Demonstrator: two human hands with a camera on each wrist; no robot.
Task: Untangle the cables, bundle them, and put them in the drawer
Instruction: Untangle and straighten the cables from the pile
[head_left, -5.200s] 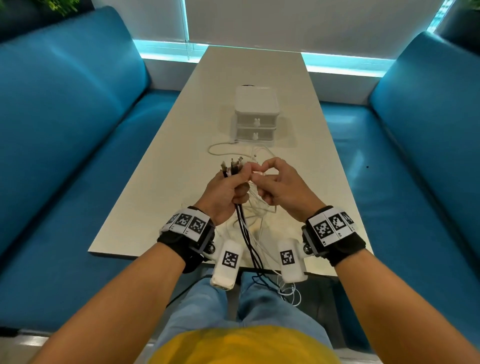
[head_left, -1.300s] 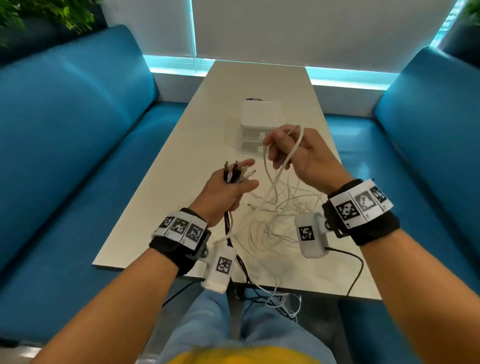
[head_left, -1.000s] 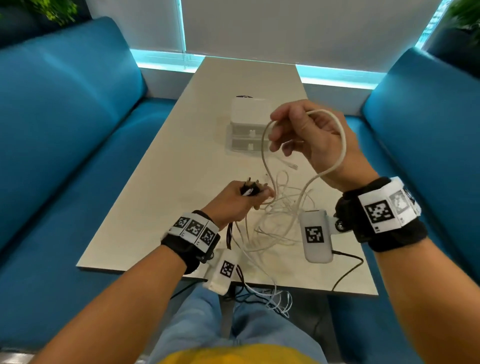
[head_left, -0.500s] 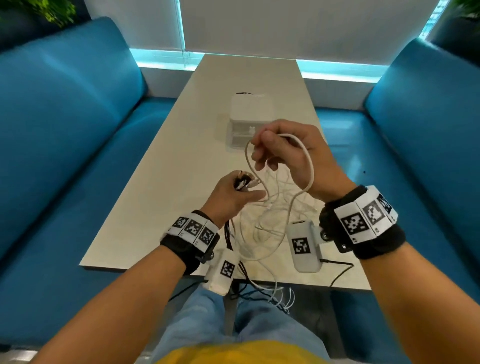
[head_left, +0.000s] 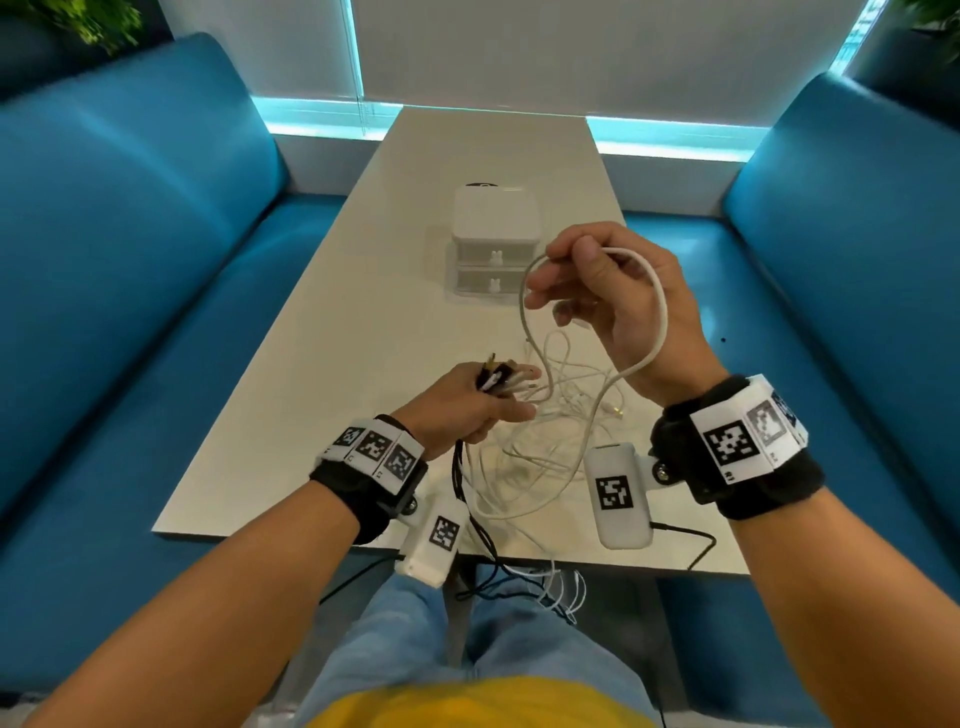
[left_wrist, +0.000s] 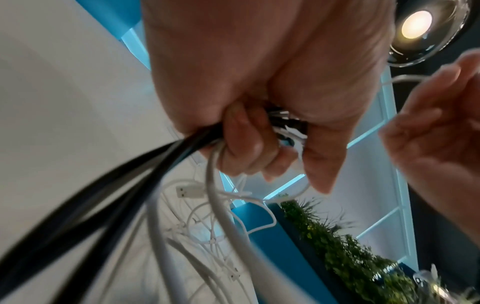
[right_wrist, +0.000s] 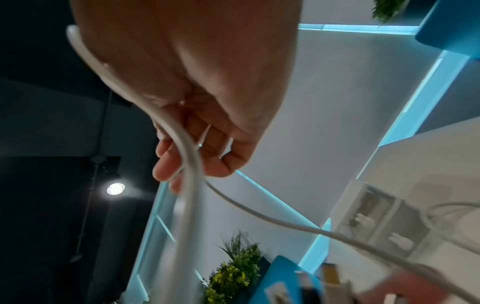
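My left hand hovers low over the table and grips a bunch of black and white cable ends; their plugs stick out past the thumb. Black cables and white ones trail down from the left hand. My right hand is raised and pinches a thick white cable, which loops round the back of the hand. In the right wrist view this thick white cable crosses the right hand. Thin white cables lie tangled on the table. The white two-drawer unit stands beyond, both drawers shut.
The pale table runs between two blue sofas. Cable ends hang over the near table edge above my lap. A black wire runs from the right wrist camera. A USB plug shows among the loose white cables.
Five seconds ago both hands met at the bundle. Since then my right hand has pulled a white cable up and away into a loop, while my left hand kept its hold on the plug ends.
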